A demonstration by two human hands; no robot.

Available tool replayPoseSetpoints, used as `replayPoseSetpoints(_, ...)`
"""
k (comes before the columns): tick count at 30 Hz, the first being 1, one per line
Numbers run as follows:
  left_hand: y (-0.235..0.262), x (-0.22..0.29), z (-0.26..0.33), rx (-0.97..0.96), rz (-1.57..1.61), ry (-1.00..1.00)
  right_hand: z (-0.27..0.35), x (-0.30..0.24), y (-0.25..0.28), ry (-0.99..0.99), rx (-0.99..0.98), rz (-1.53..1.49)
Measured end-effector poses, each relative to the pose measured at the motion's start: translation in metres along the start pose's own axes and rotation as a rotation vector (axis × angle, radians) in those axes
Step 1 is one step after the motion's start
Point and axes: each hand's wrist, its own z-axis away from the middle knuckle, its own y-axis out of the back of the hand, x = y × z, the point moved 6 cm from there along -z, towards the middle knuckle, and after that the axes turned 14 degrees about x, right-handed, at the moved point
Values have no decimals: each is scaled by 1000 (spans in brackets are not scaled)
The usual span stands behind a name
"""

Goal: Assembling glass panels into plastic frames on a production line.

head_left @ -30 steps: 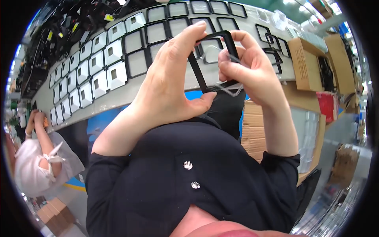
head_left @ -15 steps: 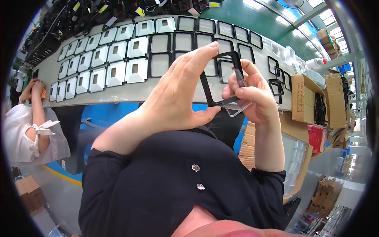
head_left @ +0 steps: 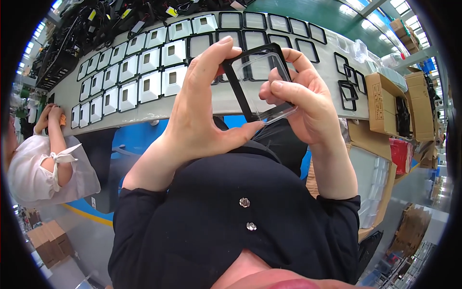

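Note:
Between my two hands, raised over the table's near edge, is a black rectangular frame (head_left: 239,87), tilted. A clear plastic panel (head_left: 262,65) lies against the frame's opening. My left hand (head_left: 199,103) grips the frame's left side, with fingers at its upper corner and thumb at its lower corner. My right hand (head_left: 305,94) wraps round the right side, its thumb and a fingertip pinching the clear panel near the frame's edge. Behind them, rows of black frames (head_left: 255,20) lie on the table, and rows of white housings (head_left: 149,86) stand to the left.
Loose black frames (head_left: 347,91) lie at the table's right end, near open cardboard boxes (head_left: 382,103). Clear panels fill a carton (head_left: 368,185) at my right. Black cables (head_left: 139,9) pile along the far edge. A co-worker in a white sleeve (head_left: 53,164) works at the left.
The clear panel has moved up and left, from hanging off the frame's lower right corner to lying across its opening. My hands have turned the frame slightly and shifted left.

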Motion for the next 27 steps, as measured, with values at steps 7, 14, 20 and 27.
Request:
replayPoseSetpoints(7, 5, 11, 1, -22, 15, -1, 2, 4, -4, -62, -30, -24)
replayPoseSetpoints(14, 7, 11, 3, -18, 22, -37, 6, 6, -6, -47, -50, -46)
replayPoseSetpoints(20, 8, 15, 6, -25, 18, -27, 9, 9, -4, -21, -17, -20)
replayPoseSetpoints(27, 3, -14, 26, 60, 264, 168, -3, 24, -4, -20, -31, 112)
